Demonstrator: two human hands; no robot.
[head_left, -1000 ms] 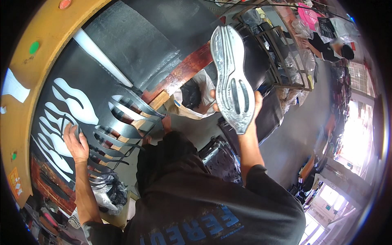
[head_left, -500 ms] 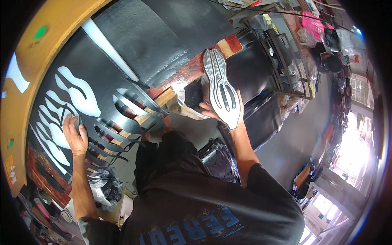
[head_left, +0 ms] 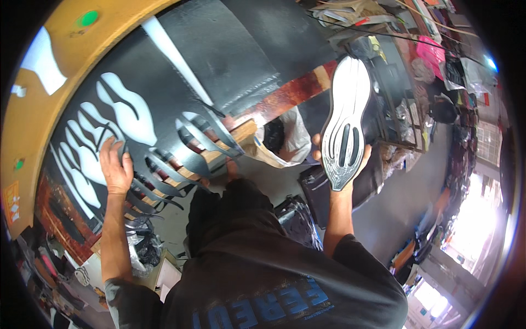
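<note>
so on my feed the long sole-shaped piece (head_left: 344, 98) looks almost white under the glare, with dark edges, thin grooves running lengthwise and two dark slots toward the near end, which tapers to a blunt point. it's up off to the right, the broad end pointing far. my right hand (head_left: 359, 171) is grasping it by the near part from underneath, digits wrapping both edges. left hand (head_left: 116, 171) is at the left by shiny, wavy pale cut-outs (head_left: 131, 112); can't tell if it's clenched on the dark strip there. smooth black curved bands (head_left: 193, 161) droop over the wooden edge (head_left: 245, 130).
</note>
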